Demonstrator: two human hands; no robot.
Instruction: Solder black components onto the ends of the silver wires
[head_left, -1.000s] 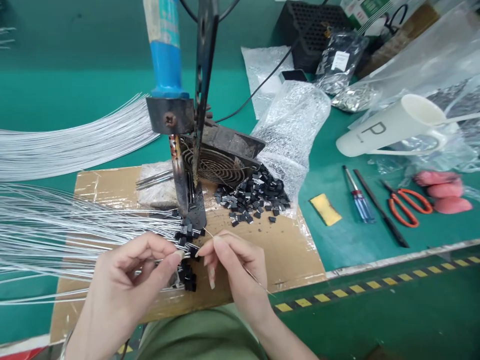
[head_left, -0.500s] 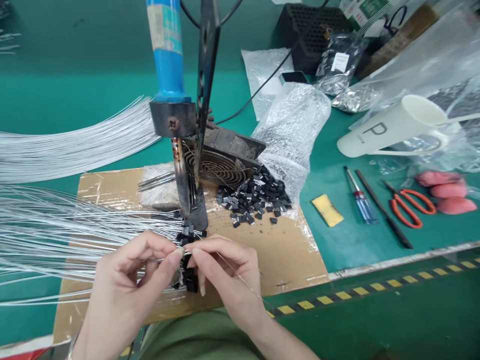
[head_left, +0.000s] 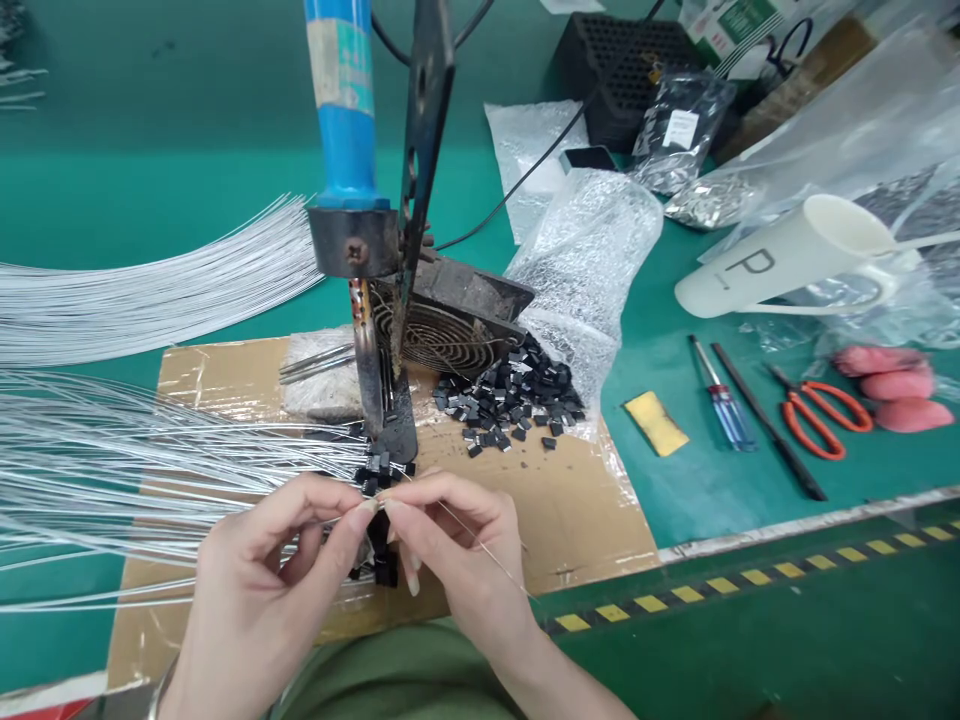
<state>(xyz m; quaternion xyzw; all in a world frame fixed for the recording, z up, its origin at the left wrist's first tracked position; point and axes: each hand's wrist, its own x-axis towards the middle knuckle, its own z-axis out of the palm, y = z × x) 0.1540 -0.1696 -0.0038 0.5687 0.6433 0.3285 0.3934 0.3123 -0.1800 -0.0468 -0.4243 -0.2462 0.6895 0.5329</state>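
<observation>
My left hand (head_left: 281, 560) is closed in a pinch, thumb and forefinger tips on the end of a thin pale wire, mostly hidden by the fingers. Touching it almost tip to tip, my right hand (head_left: 457, 560) is pinched too. A thin solder wire (head_left: 491, 558) runs through its fingers and trails to the lower right. Just behind and beneath the fingertips lies a row of small black connectors (head_left: 384, 565) joined to white wires (head_left: 247, 450). Above them a blue-handled soldering iron (head_left: 369, 385) hangs tip down in a clamp (head_left: 352, 242).
A fan with a round grille (head_left: 442, 335) stands behind the iron, beside a heap of loose black connectors (head_left: 517, 395). Cardboard (head_left: 577, 520) covers the bench here. A wire bundle (head_left: 150, 300) lies left; a cup (head_left: 780, 262), screwdriver (head_left: 727, 405) and orange-handled pliers (head_left: 817, 425) lie right.
Both hands stay pinched together and sit slightly farther right in the picture. The iron also appears shifted a little right, as the view has moved slightly.
</observation>
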